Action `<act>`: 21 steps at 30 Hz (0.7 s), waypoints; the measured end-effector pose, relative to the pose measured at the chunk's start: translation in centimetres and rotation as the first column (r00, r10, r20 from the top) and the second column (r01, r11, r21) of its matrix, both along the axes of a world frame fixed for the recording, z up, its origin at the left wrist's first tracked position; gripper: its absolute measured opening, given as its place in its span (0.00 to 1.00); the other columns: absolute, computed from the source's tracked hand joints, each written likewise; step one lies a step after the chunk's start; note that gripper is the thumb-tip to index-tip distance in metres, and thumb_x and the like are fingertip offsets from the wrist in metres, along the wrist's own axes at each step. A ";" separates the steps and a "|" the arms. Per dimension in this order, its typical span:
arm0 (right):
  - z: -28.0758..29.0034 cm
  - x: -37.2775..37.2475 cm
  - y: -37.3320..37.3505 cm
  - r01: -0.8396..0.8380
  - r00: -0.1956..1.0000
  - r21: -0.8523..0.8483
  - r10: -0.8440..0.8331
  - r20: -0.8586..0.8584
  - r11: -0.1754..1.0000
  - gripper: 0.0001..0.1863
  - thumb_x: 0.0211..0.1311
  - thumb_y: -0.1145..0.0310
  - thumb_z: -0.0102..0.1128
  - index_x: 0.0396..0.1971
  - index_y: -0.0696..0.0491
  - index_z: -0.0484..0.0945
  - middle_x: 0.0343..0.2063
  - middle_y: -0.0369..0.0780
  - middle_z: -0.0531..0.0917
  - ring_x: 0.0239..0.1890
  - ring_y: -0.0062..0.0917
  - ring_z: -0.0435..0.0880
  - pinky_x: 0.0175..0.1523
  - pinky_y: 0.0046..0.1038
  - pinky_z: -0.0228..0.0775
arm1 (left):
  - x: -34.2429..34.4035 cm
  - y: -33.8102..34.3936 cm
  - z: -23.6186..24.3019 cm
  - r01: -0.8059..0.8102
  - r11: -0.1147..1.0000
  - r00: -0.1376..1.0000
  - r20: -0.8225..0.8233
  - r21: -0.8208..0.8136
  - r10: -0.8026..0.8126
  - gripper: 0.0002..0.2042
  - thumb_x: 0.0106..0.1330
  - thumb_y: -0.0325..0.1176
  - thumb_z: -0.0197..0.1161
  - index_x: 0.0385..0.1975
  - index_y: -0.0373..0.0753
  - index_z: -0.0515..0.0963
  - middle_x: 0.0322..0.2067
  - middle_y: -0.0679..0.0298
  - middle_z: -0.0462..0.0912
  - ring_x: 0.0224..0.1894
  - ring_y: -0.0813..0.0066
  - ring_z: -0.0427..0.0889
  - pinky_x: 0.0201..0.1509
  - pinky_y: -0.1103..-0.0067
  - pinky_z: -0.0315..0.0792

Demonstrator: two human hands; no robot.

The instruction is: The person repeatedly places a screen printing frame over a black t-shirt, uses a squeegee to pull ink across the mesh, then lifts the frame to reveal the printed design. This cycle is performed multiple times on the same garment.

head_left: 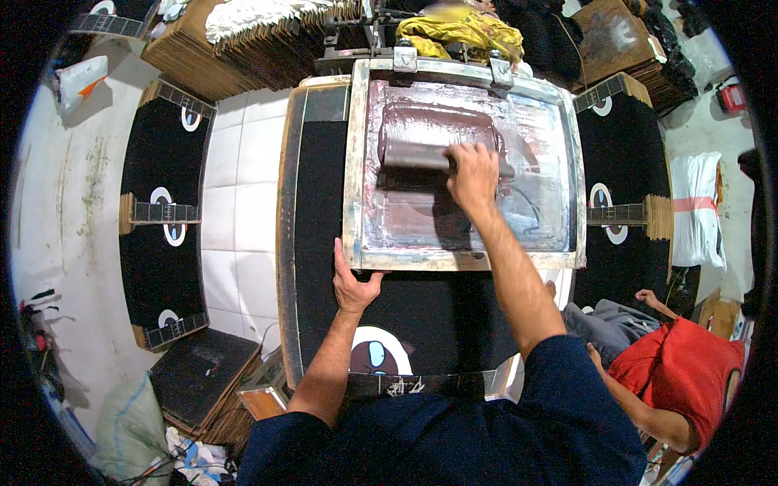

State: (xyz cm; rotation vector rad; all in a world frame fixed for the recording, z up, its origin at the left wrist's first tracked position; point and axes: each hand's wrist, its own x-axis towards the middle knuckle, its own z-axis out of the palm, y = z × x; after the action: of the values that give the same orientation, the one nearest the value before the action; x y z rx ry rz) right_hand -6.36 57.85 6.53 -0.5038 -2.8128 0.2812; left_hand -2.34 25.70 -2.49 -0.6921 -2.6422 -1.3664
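Observation:
A screen printing frame with a pale wooden border lies over black cloth on the printing board. My right hand is closed on the right part of a squeegee, which sits across the upper half of the mesh. Dark maroon ink is pooled just beyond the squeegee. At the frame's near left corner my left hand grips the wood, one finger along its left side and the thumb by the near edge. Nearer me, a printed eye shape shows on the black cloth.
Metal clamps hold the frame's far side. More black printed panels lie left and right. Stacked boards and yellow cloth are behind. A person in a red top sits close at the right.

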 end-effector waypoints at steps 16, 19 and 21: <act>5.8 10.8 -8.9 0.150 0.841 0.113 -0.066 -0.537 0.982 0.29 0.38 0.74 0.71 0.48 0.38 0.86 0.47 0.27 0.86 0.53 0.30 0.77 0.67 0.44 0.57 | -0.5 1.6 8.5 -0.025 0.908 0.997 0.081 0.419 -0.010 0.59 0.48 0.33 0.86 0.77 0.36 0.50 0.60 0.46 0.77 0.59 0.53 0.81 0.61 0.67 0.79; 11.7 7.6 -7.0 0.151 0.742 0.203 0.025 -0.670 0.968 0.21 0.50 0.72 0.59 0.46 0.40 0.87 0.45 0.31 0.87 0.52 0.33 0.78 0.66 0.45 0.57 | -2.8 3.3 15.5 0.003 0.793 0.998 0.053 0.609 -0.045 0.61 0.48 0.35 0.87 0.78 0.37 0.46 0.56 0.49 0.81 0.56 0.58 0.84 0.57 0.69 0.81; 16.6 5.8 -5.5 0.159 0.763 0.241 0.035 -0.645 0.957 0.25 0.47 0.76 0.63 0.48 0.41 0.85 0.46 0.32 0.87 0.53 0.34 0.78 0.66 0.44 0.57 | -5.0 3.6 19.8 0.037 0.838 0.999 -0.002 0.544 -0.042 0.62 0.48 0.39 0.86 0.78 0.38 0.45 0.53 0.48 0.83 0.52 0.56 0.86 0.54 0.68 0.82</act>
State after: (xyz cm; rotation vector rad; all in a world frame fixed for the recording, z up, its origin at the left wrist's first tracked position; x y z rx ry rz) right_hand -0.59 52.32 23.12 -0.3445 -2.1002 0.0173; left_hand -7.37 29.27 17.35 -0.6535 -2.0702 -2.0067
